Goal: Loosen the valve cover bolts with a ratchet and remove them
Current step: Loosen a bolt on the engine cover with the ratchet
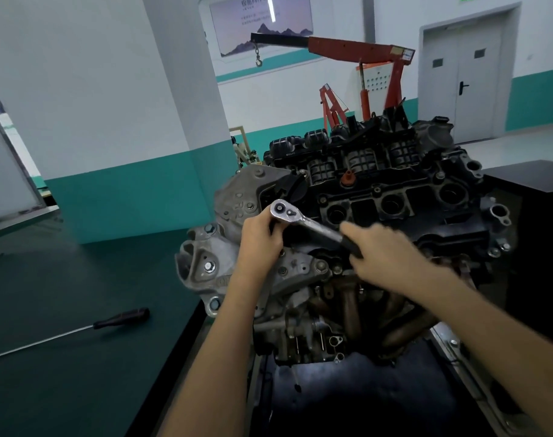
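You had one ratchet [303, 219], one left hand [262, 238] and one right hand [382, 250] at one engine [395, 184]; one screwdriver [120, 317] lay left of it, one red engine hoist [357, 48] behind.

Both forearms [224, 326] outstretched, left grip [262, 234] curled, right grip [382, 253] curled near it, blurred.

The left hand [262, 234] hides whatever sits under the ratchet [313, 223] head; the right hand [382, 253] is blurred, covering the handle's end.
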Tool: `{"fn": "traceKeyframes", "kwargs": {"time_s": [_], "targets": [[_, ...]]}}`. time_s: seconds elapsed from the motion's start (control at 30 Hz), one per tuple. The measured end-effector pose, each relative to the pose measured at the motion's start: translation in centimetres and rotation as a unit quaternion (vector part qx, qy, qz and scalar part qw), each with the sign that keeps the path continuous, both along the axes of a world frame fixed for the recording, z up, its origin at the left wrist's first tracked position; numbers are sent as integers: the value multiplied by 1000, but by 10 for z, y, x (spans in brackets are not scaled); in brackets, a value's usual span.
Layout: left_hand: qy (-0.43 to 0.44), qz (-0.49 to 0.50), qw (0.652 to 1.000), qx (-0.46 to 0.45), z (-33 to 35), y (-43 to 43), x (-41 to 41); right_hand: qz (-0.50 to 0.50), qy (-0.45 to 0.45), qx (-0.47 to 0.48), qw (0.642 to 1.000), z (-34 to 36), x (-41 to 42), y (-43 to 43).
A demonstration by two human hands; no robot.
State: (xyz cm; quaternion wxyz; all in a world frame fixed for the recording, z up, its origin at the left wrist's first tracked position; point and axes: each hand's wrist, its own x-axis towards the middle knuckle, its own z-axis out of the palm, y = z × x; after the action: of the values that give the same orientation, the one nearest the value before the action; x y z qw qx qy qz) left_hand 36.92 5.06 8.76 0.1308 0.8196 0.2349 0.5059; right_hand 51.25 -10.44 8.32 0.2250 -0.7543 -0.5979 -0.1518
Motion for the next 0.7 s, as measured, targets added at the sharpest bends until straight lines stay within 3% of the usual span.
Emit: {"fn": "traceKeyframes", "kwargs": {"time_s": [0.13,0.27,0.33,0.47,0.57,0.63,0.7], "targets": [[4,21,1000,-11,0,3,2,63,308,73,946,-54,-75,13],[-5,-4,999,-43,-3,6,2,49,405,139,902,-70,-132,41],[-11,-25,999,-47,-2,5,0,52,407,132,903,-69,-130,41],[11,-70,997,-27,1,4,-4,71,274,35,958,-52,-71,16],[39,-68,997,-9,2,4,-4,31,88,-33,995,-12,-12,1],[28,-55,998,-13,2,3,-3,8,-53,-50,997,19,17,2],[14,-48,998,-25,1,2,-1,10,-124,-39,991,38,29,5]]}}
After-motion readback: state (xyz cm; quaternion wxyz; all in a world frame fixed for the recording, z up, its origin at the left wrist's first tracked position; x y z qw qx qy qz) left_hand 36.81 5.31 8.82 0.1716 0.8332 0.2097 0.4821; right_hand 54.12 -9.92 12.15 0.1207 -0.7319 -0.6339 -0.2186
